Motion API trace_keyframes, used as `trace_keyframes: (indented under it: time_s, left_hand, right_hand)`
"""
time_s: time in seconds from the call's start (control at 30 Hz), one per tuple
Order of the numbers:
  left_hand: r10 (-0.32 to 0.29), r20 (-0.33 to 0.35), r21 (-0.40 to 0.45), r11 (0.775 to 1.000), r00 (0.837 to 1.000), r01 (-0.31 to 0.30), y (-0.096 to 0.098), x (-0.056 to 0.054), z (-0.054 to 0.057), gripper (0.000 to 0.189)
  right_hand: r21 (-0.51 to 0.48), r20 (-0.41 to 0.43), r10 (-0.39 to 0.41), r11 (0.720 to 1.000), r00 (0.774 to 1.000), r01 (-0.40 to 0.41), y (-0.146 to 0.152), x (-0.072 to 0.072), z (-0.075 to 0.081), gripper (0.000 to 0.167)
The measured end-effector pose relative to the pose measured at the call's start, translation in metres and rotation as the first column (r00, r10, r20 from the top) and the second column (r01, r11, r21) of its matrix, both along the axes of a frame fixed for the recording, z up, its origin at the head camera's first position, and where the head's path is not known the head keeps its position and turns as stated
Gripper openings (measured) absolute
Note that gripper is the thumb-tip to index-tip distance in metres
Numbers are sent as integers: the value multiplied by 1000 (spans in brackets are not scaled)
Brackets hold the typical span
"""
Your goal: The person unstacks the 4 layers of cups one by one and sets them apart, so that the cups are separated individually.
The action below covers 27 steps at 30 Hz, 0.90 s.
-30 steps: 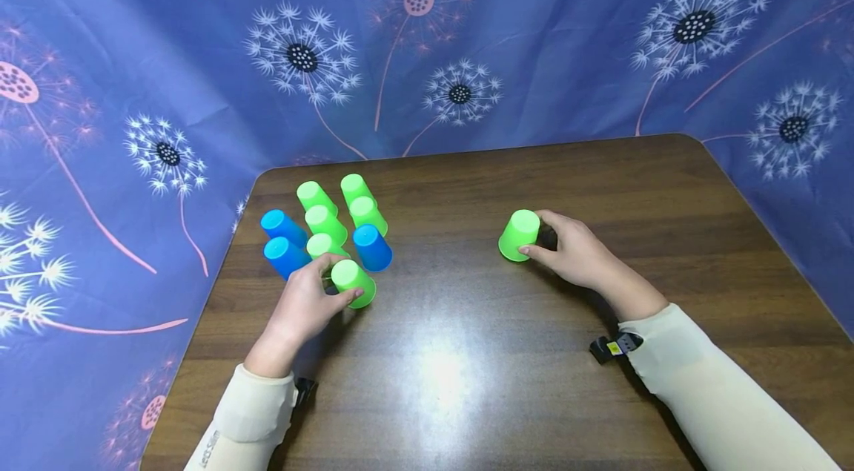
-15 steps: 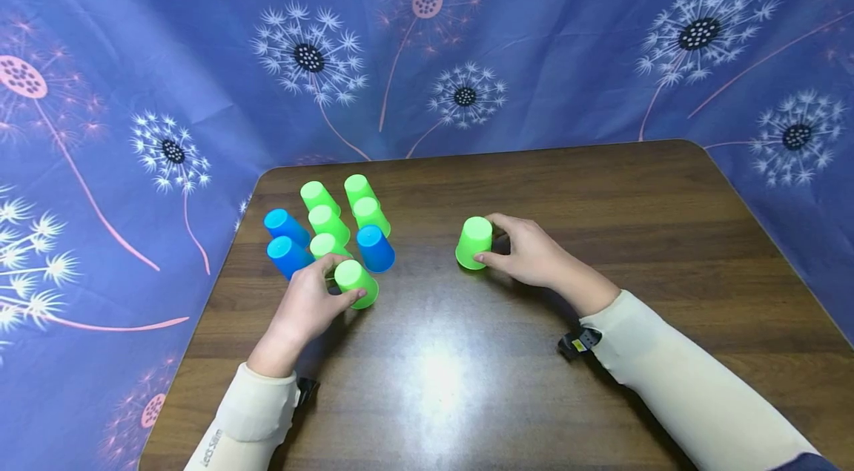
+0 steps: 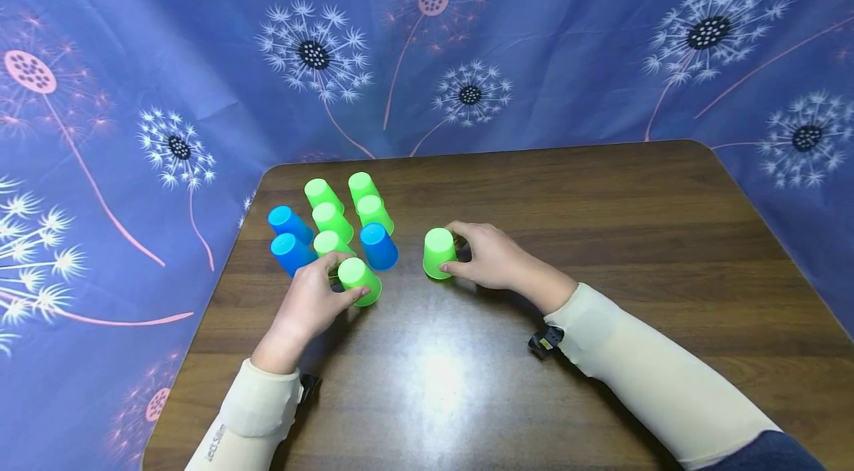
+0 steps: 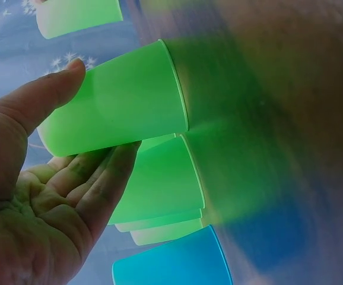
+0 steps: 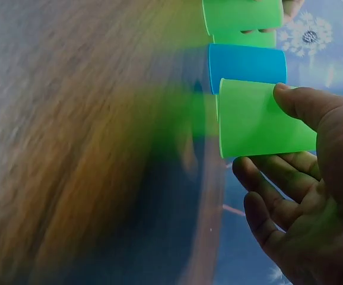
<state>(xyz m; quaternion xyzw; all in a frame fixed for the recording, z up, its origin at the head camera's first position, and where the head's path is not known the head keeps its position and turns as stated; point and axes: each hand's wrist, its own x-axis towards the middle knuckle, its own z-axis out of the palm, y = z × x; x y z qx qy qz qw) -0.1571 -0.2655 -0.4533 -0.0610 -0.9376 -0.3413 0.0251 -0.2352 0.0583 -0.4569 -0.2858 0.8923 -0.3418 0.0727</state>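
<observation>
My left hand (image 3: 310, 308) grips an upside-down green cup (image 3: 360, 282) at the front of a group of cups, thumb on its near side. In the left wrist view this green cup (image 4: 121, 98) sits between thumb and fingers. My right hand (image 3: 490, 256) holds another upside-down green cup (image 3: 439, 254), a short way right of the group. The right wrist view shows thumb and fingers on opposite sides of that green cup (image 5: 260, 119). Between the two held cups, slightly farther back, stands a blue cup (image 3: 379, 247).
Several other green cups (image 3: 331, 222) stand upside down behind my left hand. Two blue cups (image 3: 292, 254) are at the group's left side. The wooden table (image 3: 600, 211) ends at a back edge against a blue dandelion-print cloth (image 3: 554, 33).
My right hand has moved left with its green cup, bringing it close to the group. My left hand keeps its hold on its cup in the same spot.
</observation>
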Motion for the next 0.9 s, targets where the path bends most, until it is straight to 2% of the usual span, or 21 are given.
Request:
trace_keyframes:
  time_s: [0.5,0.9]
  left_hand:
    - [1,-13,-12,1000,1000,-2,1,0,-1,48]
    - [-3,-13,-11,1000,1000,3,0,-1,-1,48]
  right_hand:
    - [0,-9,41,999,999,-41,-33,-1,-6,56]
    - [0,-29,33,999,999,-33,-50,-1,-13,53]
